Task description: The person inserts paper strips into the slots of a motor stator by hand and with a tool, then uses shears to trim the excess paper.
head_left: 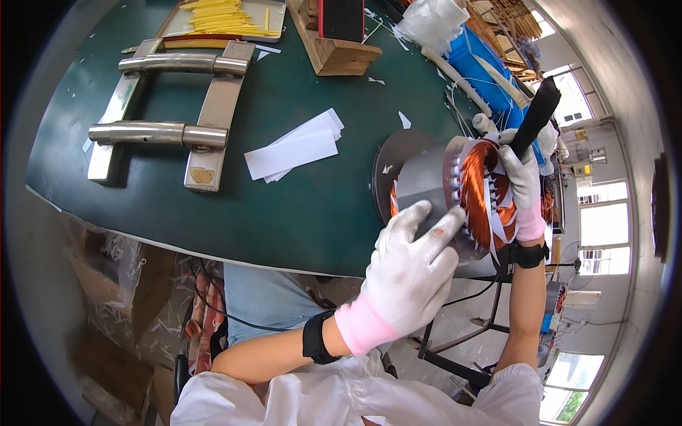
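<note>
A motor stator [430, 181], a grey metal cylinder with copper wire windings [474, 181] bulging from its right end, lies on its side on the green table. White paper strips and white slot pieces show among the windings. My left hand [412, 273], in a white glove with a pink cuff, rests its outstretched, parted fingers on the stator's near side and rim. At the winding end, my gloved right hand [523, 177] is closed round the lower part of a flat black strip-like tool [536, 117] that points up. Some of its fingers are hidden.
White paper sheets [295, 153] lie left of the stator. A steel frame with two rollers [167, 133] stands farther left. Behind are a tray of yellow strips [231, 18], a wooden block stand [344, 57] and a blue bin [479, 67]. The table's front edge [213, 254] curves before me.
</note>
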A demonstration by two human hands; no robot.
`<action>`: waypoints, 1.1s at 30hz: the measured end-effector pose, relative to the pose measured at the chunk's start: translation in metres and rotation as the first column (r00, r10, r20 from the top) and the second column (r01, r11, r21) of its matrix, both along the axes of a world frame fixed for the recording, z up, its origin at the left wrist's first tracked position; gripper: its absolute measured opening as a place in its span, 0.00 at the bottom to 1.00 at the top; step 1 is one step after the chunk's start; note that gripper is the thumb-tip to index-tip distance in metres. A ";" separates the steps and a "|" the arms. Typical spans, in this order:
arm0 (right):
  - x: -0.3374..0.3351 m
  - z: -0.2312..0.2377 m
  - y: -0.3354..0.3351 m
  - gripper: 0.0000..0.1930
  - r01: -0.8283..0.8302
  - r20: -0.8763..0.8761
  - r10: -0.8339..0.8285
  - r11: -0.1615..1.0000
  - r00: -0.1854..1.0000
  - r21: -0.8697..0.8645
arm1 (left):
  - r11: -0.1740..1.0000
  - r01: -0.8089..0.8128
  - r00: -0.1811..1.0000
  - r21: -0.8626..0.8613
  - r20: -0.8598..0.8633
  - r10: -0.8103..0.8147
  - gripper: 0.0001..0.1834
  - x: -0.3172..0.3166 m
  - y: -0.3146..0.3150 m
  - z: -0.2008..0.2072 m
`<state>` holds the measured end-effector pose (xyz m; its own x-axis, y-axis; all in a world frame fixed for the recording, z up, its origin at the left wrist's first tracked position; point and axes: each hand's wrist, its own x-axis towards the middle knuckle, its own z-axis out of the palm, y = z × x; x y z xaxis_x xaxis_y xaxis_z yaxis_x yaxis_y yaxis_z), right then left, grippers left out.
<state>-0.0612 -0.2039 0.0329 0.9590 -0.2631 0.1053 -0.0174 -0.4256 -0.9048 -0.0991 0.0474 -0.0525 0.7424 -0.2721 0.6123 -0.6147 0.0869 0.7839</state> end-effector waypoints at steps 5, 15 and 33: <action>0.014 0.006 -0.005 0.19 -0.138 -0.147 0.143 0.989 0.979 0.044 | 0.991 0.039 0.995 -0.128 0.094 -0.027 0.11 -0.007 0.009 -0.012; 0.017 0.004 0.000 0.19 -0.205 -0.090 0.220 0.967 0.971 0.151 | 0.989 -0.035 0.999 -0.146 -0.006 0.035 0.13 0.001 0.008 -0.006; 0.017 -0.001 -0.008 0.15 -0.214 -0.066 0.229 0.960 0.971 0.181 | 0.994 -0.060 0.996 -0.096 -0.064 0.054 0.09 0.002 -0.013 -0.004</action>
